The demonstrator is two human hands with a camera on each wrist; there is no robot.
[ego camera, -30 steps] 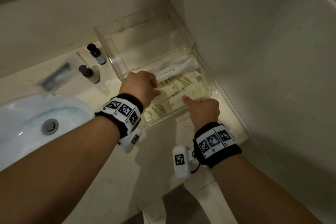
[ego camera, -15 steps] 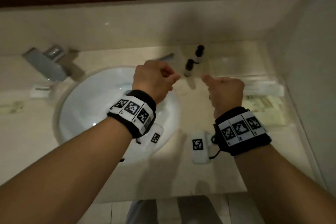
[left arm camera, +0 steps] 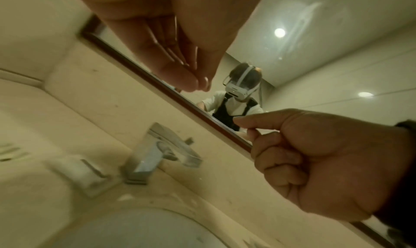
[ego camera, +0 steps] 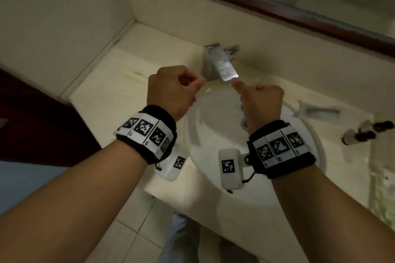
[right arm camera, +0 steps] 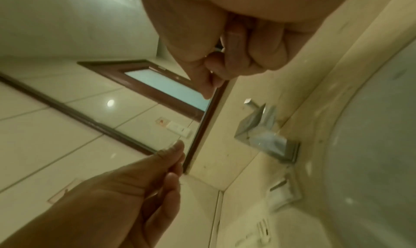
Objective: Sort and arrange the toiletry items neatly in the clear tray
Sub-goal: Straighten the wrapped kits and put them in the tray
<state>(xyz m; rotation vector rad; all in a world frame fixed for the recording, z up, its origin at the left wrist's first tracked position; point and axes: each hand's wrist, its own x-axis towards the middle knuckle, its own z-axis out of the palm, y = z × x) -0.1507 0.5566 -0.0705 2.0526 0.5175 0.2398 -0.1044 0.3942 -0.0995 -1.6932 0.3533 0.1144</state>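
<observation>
My left hand (ego camera: pixel 177 89) and right hand (ego camera: pixel 259 100) hover side by side above the white basin (ego camera: pixel 215 113), just in front of the faucet. Both are curled into fists with the thumbs forward and nothing in them; the wrist views show the same for the left hand (left arm camera: pixel 180 59) and the right hand (right arm camera: pixel 238 38). Two small bottles with black caps (ego camera: pixel 366 133) lie on the counter far right. A clear-wrapped item (ego camera: pixel 317 111) lies behind them. The clear tray is not plainly in view; a blurred pale patterned patch (ego camera: pixel 382 190) sits at the right edge.
A chrome faucet (ego camera: pixel 220 64) juts over the basin from the back ledge. A dark-framed mirror (ego camera: pixel 277 8) runs above it. A small white packet (left arm camera: pixel 83 173) lies left of the faucet. Walls close the counter's left corner; a dark door (ego camera: pixel 32 126) stands lower left.
Both hands have left the clear tray and its packets and moved left over the basin, still curled. My view swung left, so the tray slid out at the right.
</observation>
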